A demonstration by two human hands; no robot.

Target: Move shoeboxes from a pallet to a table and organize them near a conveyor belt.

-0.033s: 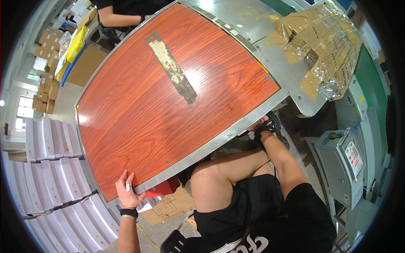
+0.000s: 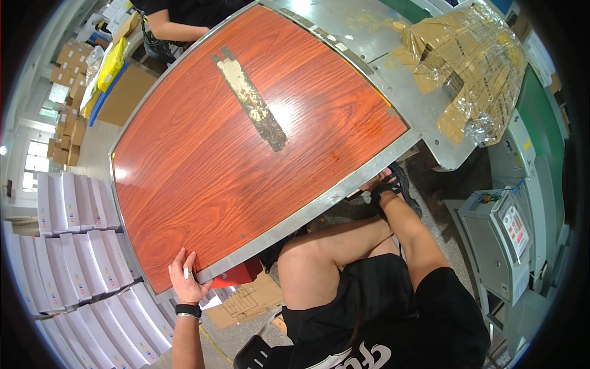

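My left hand (image 2: 186,280) rests at the near left corner of a red wood-grain table (image 2: 184,178) with a metal rim. Its fingers lie spread on the top, the thumb along the edge, and nothing is held. A pale wrap circles one finger, and a dark band sits on the wrist. My right arm (image 2: 415,237) reaches down below the table's near edge. There my right hand (image 2: 370,183) is beside a black strapped sandal (image 2: 399,184) on a foot. Its fingers are mostly hidden, so any grip cannot be seen. A worn strip (image 2: 252,101) crosses the tabletop.
White boxes (image 2: 80,264) are stacked on the left. Under the table are a red object (image 2: 239,275) and flattened cardboard (image 2: 249,301). Taped brown wrapping (image 2: 470,67) covers part of the metal surface at right, near a grey control box (image 2: 495,243). Another person's arm (image 2: 175,29) is across the table.
The other person's forearm and hand at the far side have shifted slightly, and the dark wristband there no longer shows. My own hands stay in the same places.
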